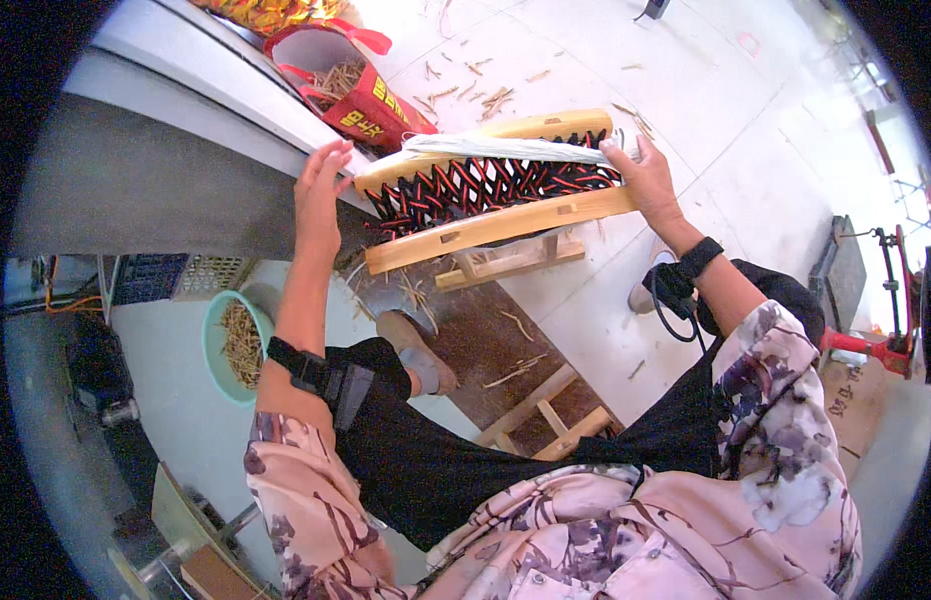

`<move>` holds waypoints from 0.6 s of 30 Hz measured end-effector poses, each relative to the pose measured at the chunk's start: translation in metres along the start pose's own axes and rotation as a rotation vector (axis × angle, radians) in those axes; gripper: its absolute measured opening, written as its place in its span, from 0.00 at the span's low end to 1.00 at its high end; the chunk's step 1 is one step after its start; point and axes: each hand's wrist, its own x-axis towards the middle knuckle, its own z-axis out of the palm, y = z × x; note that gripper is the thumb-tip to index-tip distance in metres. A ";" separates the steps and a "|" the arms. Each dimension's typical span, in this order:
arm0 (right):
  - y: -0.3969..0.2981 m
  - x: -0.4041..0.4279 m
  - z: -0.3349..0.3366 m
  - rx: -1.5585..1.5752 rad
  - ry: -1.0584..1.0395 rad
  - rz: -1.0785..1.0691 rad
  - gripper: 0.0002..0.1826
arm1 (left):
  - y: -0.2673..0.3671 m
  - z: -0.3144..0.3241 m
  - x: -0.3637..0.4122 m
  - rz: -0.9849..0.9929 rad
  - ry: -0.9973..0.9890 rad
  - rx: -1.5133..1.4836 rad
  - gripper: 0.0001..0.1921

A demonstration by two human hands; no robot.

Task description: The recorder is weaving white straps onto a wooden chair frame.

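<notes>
In front of me stands a wooden folding stool, its near rail [503, 229] pale and slightly curved. Black cord with red flecks forms the criss-cross woven seat [465, 187] between its two rails. Along the far rail lies a bundle of thin white strands [503, 145]. My right hand [651, 180] holds the right end of this bundle between thumb and fingers, by the stool's right end. Off the stool's left end, my left hand [321, 176] is raised with its fingers apart and nothing visible in it.
A red bag [394, 112] of short dry stalks stands beyond the stool, against a white ledge [233, 90]. More stalks fill a turquoise basin [210, 337] at left and lie scattered over the floor. Another wooden frame [544, 420] is by my legs. Red-and-black metal equipment [878, 349] stands at right.
</notes>
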 end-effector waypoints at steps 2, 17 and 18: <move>-0.007 -0.009 0.009 0.079 -0.012 -0.010 0.25 | -0.020 -0.007 0.013 -0.069 -0.013 -0.054 0.17; -0.019 -0.009 0.004 0.067 -0.104 0.005 0.24 | -0.040 -0.014 0.049 -0.377 -0.486 -0.045 0.20; -0.017 -0.007 0.003 0.126 -0.097 0.007 0.23 | -0.037 -0.010 0.045 -0.380 -0.494 -0.099 0.20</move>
